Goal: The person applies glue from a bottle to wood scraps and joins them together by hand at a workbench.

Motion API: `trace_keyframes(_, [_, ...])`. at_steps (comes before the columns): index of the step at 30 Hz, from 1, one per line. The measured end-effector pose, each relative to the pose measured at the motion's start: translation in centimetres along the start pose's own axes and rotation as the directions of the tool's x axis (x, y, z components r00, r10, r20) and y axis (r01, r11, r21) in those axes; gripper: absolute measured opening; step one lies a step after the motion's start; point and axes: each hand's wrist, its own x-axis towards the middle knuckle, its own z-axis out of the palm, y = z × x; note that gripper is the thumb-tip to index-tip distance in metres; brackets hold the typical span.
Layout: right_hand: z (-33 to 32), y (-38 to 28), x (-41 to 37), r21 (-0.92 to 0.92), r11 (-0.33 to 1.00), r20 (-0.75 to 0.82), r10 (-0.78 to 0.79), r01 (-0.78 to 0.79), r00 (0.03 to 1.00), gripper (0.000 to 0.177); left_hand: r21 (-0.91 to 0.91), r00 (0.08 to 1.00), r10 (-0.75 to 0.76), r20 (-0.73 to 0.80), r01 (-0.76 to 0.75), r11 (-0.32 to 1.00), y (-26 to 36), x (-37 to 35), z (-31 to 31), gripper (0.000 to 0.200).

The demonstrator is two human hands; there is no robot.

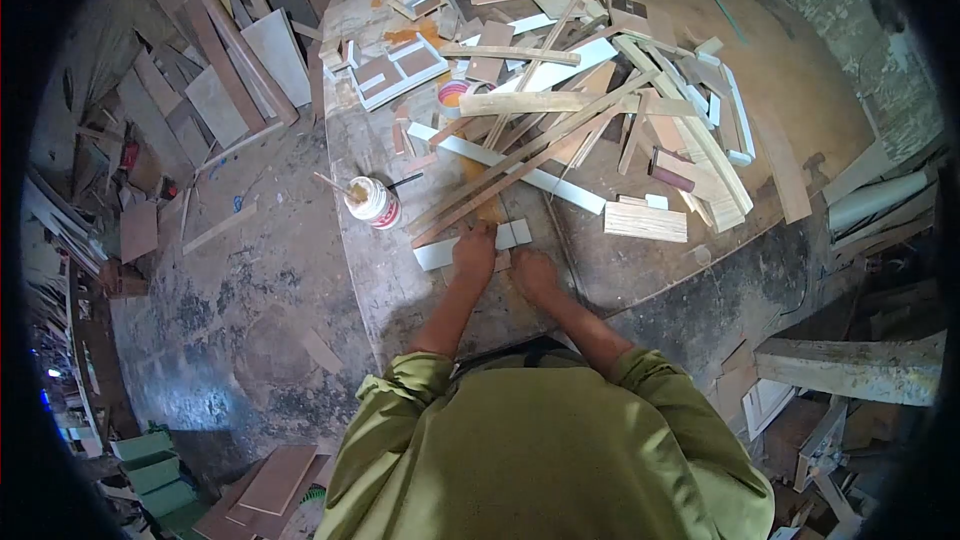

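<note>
My left hand (474, 252) is closed over a short white-faced wood strip (435, 257) near the table's front edge. A smaller white piece (514, 234) lies just right of its fingertips. Beside it my right hand (533, 273) is curled into a fist, close to a small brown wood piece (502, 262); what its fingers hold, if anything, is hidden. To the left stands an open white jar (374, 204) with brown stuff at its mouth and a stick in it. Behind the hands, long thin wood strips (520, 168) slant across the table.
A heap of wooden battens (690, 140) covers the table's middle and right. A light wood block (645, 222) lies at the right front, and a white framed panel (400, 73) farther back. Boards (275, 55) lean at the left; a beam (850, 368) juts in at the right.
</note>
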Motion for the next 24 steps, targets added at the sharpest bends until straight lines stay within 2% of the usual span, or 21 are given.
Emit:
trace_keyframes(3, [1.1, 1.0, -3.6, 0.016, 0.999, -0.006, -0.043, 0.043, 0.999, 0.020, -0.027, 1.000, 0.003, 0.000, -0.003, 1.000, 0.1, -0.1, -0.3, 0.051])
trace_keyframes(5, [2.5, 1.7, -6.0, 0.003, 0.998, -0.041, -0.061, 0.061, 0.997, 0.022, -0.022, 0.997, 0.036, -0.067, -0.038, 0.999, 0.1, -0.3, -0.4, 0.042])
trace_keyframes(7, [1.0, 1.0, -6.3, 0.020, 0.999, -0.007, -0.043, 0.043, 0.999, 0.020, -0.013, 0.995, 0.053, -0.087, -0.055, 0.998, 0.2, -0.5, -0.8, 0.038])
trace_keyframes(11, [0.8, 0.4, -2.6, 0.028, 1.000, -0.062, 0.007, -0.005, 0.998, 0.021, 0.001, 0.996, 0.058, -0.071, -0.058, 0.998, 0.2, -0.6, -1.2, 0.040])
trace_keyframes(14, [2.4, 1.8, -0.2, 0.037, 0.996, -0.109, -0.075, 0.079, 0.991, 0.022, 0.034, 0.996, 0.055, -0.069, -0.053, 0.998, 0.5, -0.5, -1.2, 0.040])
trace_keyframes(18, [0.6, 0.7, -3.3, 0.046, 0.999, 0.011, -0.028, 0.027, 1.000, 0.025, -0.010, 1.000, 0.015, -0.003, -0.015, 1.000, 0.1, -0.2, -0.3, 0.052])
trace_keyframes(20, [1.7, 1.5, -5.6, 0.025, 0.999, 0.026, -0.024, 0.023, 0.999, 0.026, -0.029, 1.000, 0.029, -0.013, -0.029, 0.999, 0.2, -0.1, -0.7, 0.051])
trace_keyframes(23, [-0.8, 0.2, -4.9, 0.079, 0.996, 0.057, 0.034, -0.039, 0.998, 0.027, -0.006, 0.999, 0.043, -0.032, -0.043, 0.999, 0.1, -0.4, -0.6, 0.046])
trace_keyframes(24, [-0.8, 0.2, -3.8, 0.072, 0.997, 0.026, 0.008, -0.010, 1.000, 0.027, 0.010, 0.997, 0.052, -0.048, -0.052, 0.999, 0.2, -0.2, -0.6, 0.043])
